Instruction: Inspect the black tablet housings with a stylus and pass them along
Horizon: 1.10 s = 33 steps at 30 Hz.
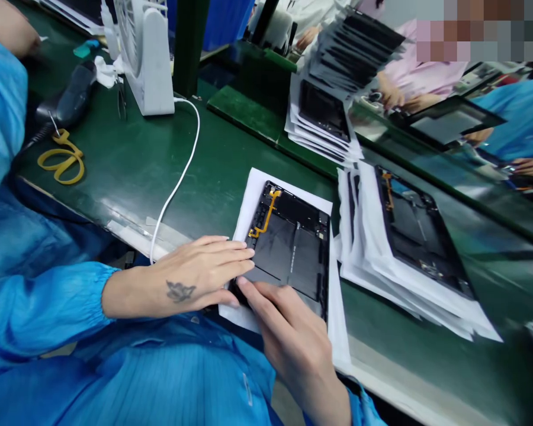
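Observation:
An opened tablet (288, 248) lies on white paper (337, 319) at the front of the green bench. Dark battery cells and an orange flex cable (266, 220) show inside it. My left hand (190, 273) is stretched out flat, its fingertips on the tablet's left edge and its thumb near the lower left corner. Over the lower part of the tablet, my right hand (293, 337) has its fingers bent and close together, the index fingertip at that same corner. Whatever its fingers pinch there is hidden.
Right of the tablet is a stack of papers (382, 266) with another opened tablet (421, 225). More tablets are stacked behind (322, 109). A white fan (153, 65), its cable (189, 160) and yellow-handled scissors (62, 163) are to the left. Co-workers sit nearby.

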Available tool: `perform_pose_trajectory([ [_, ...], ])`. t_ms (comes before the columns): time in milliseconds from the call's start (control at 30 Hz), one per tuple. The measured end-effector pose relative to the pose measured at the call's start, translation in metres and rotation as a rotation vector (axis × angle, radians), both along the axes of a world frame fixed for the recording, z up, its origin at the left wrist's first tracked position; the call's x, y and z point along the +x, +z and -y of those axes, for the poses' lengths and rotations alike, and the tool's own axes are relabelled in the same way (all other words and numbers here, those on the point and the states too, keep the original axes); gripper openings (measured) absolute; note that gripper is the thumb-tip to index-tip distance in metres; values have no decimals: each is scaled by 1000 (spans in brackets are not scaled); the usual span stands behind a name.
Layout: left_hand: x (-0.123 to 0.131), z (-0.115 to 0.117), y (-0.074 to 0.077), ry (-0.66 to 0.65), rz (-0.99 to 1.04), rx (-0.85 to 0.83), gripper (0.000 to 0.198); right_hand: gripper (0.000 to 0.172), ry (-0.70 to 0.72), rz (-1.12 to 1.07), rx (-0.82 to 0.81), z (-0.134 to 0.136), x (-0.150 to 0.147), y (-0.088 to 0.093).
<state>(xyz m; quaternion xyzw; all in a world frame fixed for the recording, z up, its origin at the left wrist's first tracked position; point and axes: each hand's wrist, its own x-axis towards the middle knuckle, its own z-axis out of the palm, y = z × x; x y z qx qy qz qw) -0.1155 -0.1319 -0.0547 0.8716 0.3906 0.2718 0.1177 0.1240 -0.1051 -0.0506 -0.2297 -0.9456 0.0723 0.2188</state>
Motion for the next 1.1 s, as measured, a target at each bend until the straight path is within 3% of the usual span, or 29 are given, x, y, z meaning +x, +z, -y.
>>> perform_pose_trajectory([
  [467,5,-3,-10,23,3,45,42,37,-8,13,44,-1,-6,4],
  [700,5,-4,-6,3,12,29,40,31,38,171,213,-3,-16,20],
  [900,2,-6,-8,-9,24,-13,49,41,145,253,241,-17,-19,32],
  [1100,1,-4,-9,-20,48,-15,48,38,103,247,256,-9,-20,30],
])
